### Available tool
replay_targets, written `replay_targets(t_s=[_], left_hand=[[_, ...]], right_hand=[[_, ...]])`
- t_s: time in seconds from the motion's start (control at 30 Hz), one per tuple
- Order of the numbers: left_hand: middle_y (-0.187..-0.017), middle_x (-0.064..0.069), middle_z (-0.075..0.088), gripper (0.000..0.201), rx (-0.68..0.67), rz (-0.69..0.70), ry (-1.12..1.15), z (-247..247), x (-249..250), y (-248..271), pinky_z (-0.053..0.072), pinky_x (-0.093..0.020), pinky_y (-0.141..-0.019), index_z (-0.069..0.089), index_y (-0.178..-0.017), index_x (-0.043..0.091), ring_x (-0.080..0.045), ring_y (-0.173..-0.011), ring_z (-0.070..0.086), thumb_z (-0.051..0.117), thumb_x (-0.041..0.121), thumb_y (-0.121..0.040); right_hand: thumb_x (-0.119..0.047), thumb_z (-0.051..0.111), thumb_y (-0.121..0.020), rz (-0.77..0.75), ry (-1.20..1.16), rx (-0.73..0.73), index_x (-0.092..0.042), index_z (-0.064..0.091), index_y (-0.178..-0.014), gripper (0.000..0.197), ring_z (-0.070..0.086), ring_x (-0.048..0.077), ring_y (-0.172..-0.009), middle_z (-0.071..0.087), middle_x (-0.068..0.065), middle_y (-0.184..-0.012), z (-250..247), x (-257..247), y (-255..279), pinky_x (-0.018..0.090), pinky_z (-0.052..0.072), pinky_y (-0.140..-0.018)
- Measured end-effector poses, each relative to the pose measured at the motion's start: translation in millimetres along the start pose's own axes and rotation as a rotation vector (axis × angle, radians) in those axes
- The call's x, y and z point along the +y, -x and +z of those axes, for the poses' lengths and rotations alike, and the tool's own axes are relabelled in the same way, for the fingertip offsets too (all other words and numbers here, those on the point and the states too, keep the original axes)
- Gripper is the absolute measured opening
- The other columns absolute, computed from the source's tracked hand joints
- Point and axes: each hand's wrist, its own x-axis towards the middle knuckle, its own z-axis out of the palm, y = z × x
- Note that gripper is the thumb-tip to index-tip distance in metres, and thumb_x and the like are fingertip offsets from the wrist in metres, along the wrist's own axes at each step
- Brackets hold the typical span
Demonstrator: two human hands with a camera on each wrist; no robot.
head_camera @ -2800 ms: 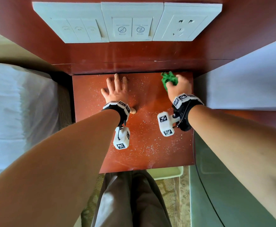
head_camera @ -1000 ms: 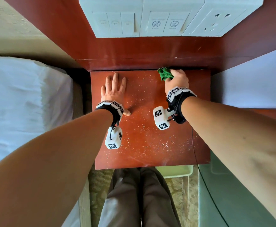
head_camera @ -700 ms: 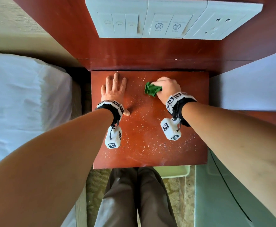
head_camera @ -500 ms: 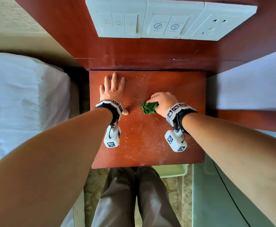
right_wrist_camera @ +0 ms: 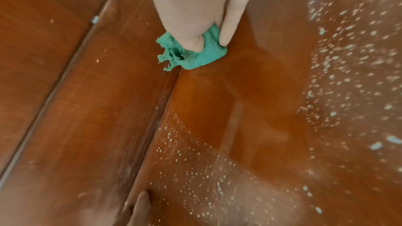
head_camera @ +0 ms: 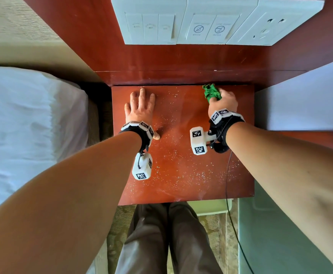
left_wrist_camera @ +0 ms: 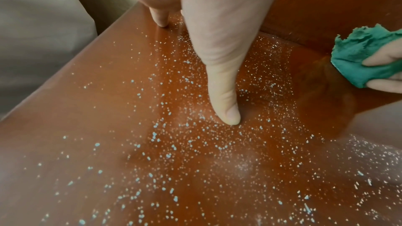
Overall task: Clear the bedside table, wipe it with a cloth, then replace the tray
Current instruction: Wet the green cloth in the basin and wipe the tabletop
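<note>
On the speckled red table [head_camera: 181, 175], the left hand [head_camera: 139, 109] lies flat with fingers spread and straight, holding nothing, while the right hand [head_camera: 224, 101] curls around a bunched green cloth [head_camera: 211, 92] at the table's back right edge.

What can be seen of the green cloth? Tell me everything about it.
The green cloth is small and bunched into a wad, with ragged, frayed edges; it looks like soft, fuzzy fabric. The right hand grips it, fingers curled over it, and presses it onto the bedside table at the far right of the top, where the top meets the wooden back panel. One frayed end sticks out past the fingers toward that panel. Pale specks lie scattered over the tabletop around it.
</note>
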Motion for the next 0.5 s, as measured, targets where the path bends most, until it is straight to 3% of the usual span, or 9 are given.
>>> replay_targets(t_s=[0.27,0.4,0.5], left_hand=[[-0.159,-0.008,-0.026,0.149,0.004,0.001,0.015,0,0,1,0.004,-0.055,-0.119,-0.018,-0.153,0.024,-0.038,-0.147,-0.017,0.088,0.055,-0.053],[-0.159,-0.008,-0.026,0.15,-0.002,-0.006,0.013,0,-1,-1,0.005,-0.055,-0.119,-0.018,-0.153,0.025,-0.038,-0.147,-0.016,0.088,0.056,-0.052],[-0.159,-0.007,-0.025,0.15,0.003,-0.005,0.012,0,0,-1,0.006,-0.055,-0.119,-0.017,-0.154,0.025,-0.037,-0.147,-0.016,0.088,0.057,-0.052]], right_hand=[[-0.014,0.054,-0.092,-0.09,-0.036,-0.043,-0.017,0.06,-0.13,0.039,0.058,0.021,-0.114,0.054,-0.001,-0.133,24,-36,7,0.024,0.043,-0.091],[-0.011,0.055,-0.088,-0.337,0.051,-0.121,-0.017,0.062,-0.128,0.041,0.057,0.023,-0.114,0.056,0.0,-0.131,30,-35,8,0.027,0.045,-0.089],[-0.008,0.057,-0.087,-0.429,0.036,-0.189,-0.018,0.063,-0.128,0.043,0.057,0.02,-0.115,0.057,-0.003,-0.132,33,-35,9,0.024,0.045,-0.091]])
